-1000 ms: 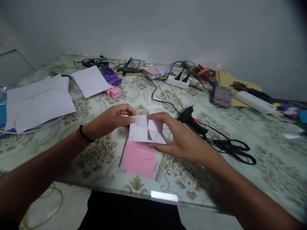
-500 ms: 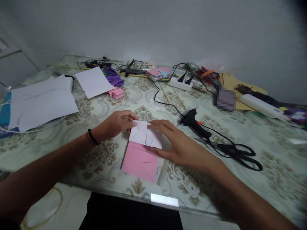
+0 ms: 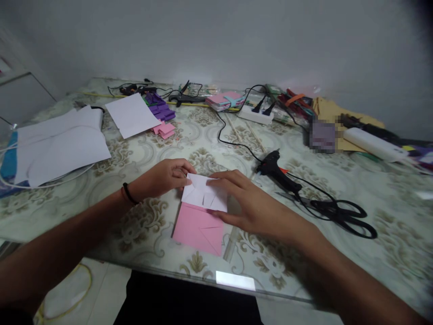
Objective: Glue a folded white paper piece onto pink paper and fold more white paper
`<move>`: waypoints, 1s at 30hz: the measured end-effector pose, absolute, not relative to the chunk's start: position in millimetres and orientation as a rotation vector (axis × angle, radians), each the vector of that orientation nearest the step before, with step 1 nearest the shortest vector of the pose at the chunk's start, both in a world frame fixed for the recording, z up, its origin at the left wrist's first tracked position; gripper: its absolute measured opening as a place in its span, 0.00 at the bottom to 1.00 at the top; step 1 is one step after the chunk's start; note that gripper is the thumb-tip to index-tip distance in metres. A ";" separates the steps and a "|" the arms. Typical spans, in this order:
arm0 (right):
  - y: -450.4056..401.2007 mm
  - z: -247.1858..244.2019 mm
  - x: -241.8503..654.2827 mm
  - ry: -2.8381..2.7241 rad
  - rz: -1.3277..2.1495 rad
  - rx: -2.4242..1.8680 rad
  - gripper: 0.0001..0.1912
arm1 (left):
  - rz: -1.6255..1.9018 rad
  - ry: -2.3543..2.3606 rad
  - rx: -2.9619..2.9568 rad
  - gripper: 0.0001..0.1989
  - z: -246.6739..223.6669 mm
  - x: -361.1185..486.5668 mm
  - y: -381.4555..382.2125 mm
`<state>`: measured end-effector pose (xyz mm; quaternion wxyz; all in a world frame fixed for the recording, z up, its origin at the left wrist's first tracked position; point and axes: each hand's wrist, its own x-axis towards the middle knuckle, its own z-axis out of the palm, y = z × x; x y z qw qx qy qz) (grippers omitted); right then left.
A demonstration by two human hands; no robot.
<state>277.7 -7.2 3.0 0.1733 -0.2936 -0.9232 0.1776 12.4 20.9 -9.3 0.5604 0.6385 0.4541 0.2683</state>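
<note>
1. Head view, far left: loose white sheets [image 3: 61, 144] lie flat on the patterned table [image 3: 142, 246], no different from a second ago as far as I can see.
2. Next along, toward the upper left, a white square [image 3: 131, 115] partly overlaps some folded purple pieces [image 3: 161, 108]; these look undisturbed too.
3. Left of centre, the left hand [image 3: 165, 177] is nearly closed, pinching the left edge of the folded white paper with its thumb on top. That pinch has held throughout.
4. Around the middle of the frame is the folded white paper [image 3: 196, 190]. A second ago its right part stood up in a raised flap; now it looks much flatter and sits slightly lower. I'd judge the fold is being settled.
5. Just below it lies the pink folded paper [image 3: 191, 228], its top edge meeting the white; whether one is tucked inside the other, I cannot tell.
6. Right of centre, the right hand [image 3: 246, 201] is spread in a wide C, fingers on the white paper, thumb by its lower right edge. It seems to press rather than grip.
7. Farther right, the glue gun [image 3: 281, 177] and black scissors [image 3: 320, 207] lie untouched, well apart from the paper.
</note>
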 end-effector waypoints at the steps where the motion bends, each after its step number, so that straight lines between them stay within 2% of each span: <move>1: -7.2 3.3 277.4 -2.621 0.502 -0.836 0.28 | 0.628 1.076 1.517 0.14 -9.3 12.5 21.0; 22: -7.4 4.5 277.8 -2.616 0.490 -0.844 0.26 | 0.641 1.078 1.654 0.11 -10.1 13.2 19.4; 25: -7.7 8.3 280.1 -2.540 0.541 -0.849 0.26 | 0.716 1.045 1.546 0.12 -3.0 14.2 17.6; 30: -11.9 11.5 277.2 -2.313 0.826 -0.951 0.33 | 0.808 0.994 1.539 0.11 8.9 19.2 9.8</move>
